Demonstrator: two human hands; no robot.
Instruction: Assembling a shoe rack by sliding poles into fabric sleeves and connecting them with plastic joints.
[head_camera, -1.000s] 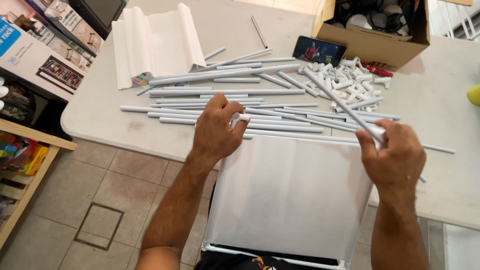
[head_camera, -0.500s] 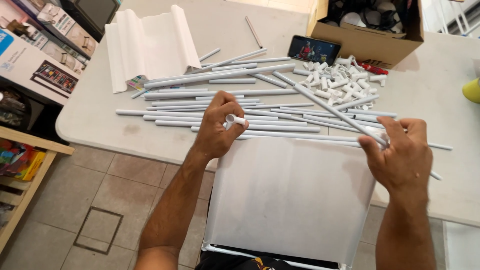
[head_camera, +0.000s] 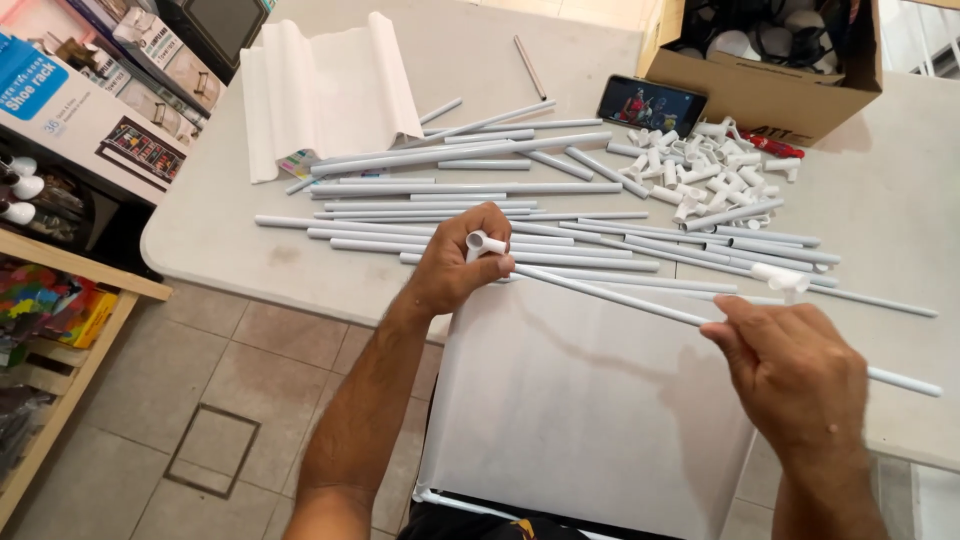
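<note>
**A:** What filled the view, biggest first?

**B:** A pale grey table (head_camera: 250, 235) took up most of it. All places here are given from that table. Against its near edge stood a white fabric panel (head_camera: 580, 400), reaching down toward the person. Across the table's middle lay a spread of loose white tubes (head_camera: 470, 187). At its far right sat an open cardboard box (head_camera: 770, 85), with a dark phone (head_camera: 651, 103) just left of the box and a heap of small white connectors (head_camera: 700, 165) in front of it. Folded white fabric (head_camera: 320, 90) rested at the far left.

**B:** And the hands?

**A:** The left hand (head_camera: 455, 270), over the table's near edge, had its fingers closed around a white corner connector (head_camera: 484, 243) fitted on one end of a long white tube (head_camera: 610, 298). The right hand (head_camera: 795, 365), near the table's right front, was curled around that same tube further along, beside a second connector (head_camera: 780, 277). The tube ran slantwise above the panel.
</note>
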